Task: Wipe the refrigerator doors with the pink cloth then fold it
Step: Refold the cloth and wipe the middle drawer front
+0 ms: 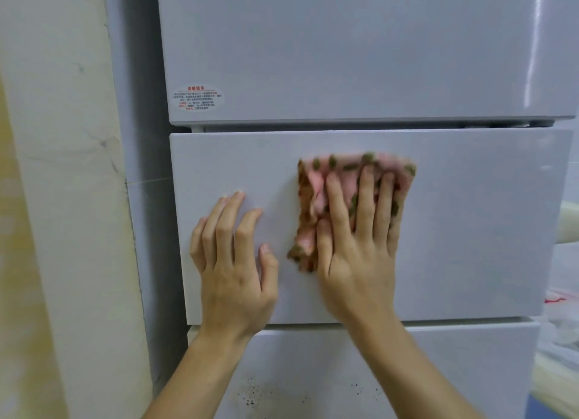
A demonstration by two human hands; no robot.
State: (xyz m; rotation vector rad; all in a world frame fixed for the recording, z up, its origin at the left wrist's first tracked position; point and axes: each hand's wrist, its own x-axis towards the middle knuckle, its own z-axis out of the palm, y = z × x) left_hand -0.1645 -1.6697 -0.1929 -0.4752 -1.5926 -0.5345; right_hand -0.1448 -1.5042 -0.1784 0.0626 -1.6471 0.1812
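The pink cloth (347, 199) is pressed against the middle refrigerator door (470, 230) by the flat right hand (357, 252); left of it, the left hand (233, 268) is laid open-fingered

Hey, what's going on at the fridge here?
A person is wiping a white refrigerator. The right hand presses a pink cloth with green spots flat against the middle door, fingers spread. The left hand rests bare on the same door beside it. Dark specks dot the lower door, which the cloth is not touching.
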